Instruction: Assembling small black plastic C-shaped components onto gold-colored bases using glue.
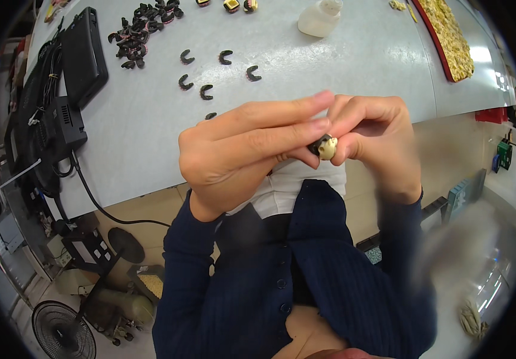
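Observation:
Both my hands meet over the near edge of the table, around a small cream and black piece shaped like a skull (328,148). My left hand (234,146) pinches its dark side, with the upper fingers stretched across it. My right hand (383,122) grips it from the other side between thumb and curled fingers. Much of the piece is hidden by the fingers. Beyond my left hand lie several small black horseshoe-shaped pieces (206,92), some with pink edges. One more peeks out just past my left knuckles.
A pile of similar black and pink pieces (135,39) is at the far left. Small cream and yellow pieces (231,6) and a translucent bottle (319,19) stand farther back. A red-rimmed tray (435,45) of cream bits is far right. A black box (84,57) and cables line the left edge.

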{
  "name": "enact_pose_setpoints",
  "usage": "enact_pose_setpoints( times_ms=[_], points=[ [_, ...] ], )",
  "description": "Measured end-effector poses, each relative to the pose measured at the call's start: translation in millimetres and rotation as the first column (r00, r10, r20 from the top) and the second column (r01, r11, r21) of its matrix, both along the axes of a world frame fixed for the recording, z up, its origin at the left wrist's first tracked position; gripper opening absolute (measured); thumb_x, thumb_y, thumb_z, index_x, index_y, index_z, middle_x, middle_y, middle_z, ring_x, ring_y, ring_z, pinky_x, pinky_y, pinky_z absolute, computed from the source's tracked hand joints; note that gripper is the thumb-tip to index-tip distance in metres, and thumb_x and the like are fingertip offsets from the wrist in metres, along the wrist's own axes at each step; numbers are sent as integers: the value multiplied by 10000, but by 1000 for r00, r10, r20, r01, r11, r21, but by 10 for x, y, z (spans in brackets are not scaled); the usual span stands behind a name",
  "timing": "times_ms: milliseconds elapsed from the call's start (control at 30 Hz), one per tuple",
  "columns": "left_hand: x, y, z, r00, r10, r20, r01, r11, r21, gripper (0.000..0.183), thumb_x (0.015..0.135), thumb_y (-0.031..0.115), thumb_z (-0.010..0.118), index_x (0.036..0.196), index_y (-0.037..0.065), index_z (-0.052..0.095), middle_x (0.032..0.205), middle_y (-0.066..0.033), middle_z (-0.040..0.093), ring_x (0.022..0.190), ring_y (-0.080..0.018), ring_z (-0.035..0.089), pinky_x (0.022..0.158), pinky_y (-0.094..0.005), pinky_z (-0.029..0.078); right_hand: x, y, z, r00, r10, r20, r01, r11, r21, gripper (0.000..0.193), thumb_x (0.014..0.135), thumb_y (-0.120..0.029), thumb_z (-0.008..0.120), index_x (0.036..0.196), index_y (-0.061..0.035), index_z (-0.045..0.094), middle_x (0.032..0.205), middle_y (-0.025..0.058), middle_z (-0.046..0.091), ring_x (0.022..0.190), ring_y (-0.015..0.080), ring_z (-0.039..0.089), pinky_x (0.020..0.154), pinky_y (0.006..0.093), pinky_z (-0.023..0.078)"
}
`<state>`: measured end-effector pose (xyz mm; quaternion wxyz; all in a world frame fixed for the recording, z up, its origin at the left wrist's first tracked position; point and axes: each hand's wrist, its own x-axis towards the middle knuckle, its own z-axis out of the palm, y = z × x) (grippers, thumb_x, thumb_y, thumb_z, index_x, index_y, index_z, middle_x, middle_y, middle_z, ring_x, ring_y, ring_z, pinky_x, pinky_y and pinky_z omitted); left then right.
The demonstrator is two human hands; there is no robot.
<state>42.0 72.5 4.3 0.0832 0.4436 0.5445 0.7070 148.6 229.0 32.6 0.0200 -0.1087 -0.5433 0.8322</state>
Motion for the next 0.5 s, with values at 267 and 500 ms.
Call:
enact_pose_setpoints(
  times_ms=[267, 500],
  points=[
    [-54, -40, -13, 963, -60, -262, 61, 998, -2, 253, 648, -88, 698, 899, -57, 711, 948, -164, 702, 768, -202, 707, 597, -256, 596, 39, -65, 114, 994, 18, 111, -19, 1000, 6, 64, 754, 127, 693, 782, 78, 661, 772, 121, 660, 746, 176, 672, 683, 255, 546],
    [-7, -13, -116, 973, -1, -231, 20, 997, 80, 273, 611, -39, 738, 883, -38, 721, 960, -144, 710, 842, -274, 707, 684, -303, 582, 65, -72, 83, 997, 42, 62, -37, 996, -84, 161, 785, 114, 676, 940, 90, 643, 881, 134, 670, 823, 204, 680, 776, 309, 571]
  ],
)
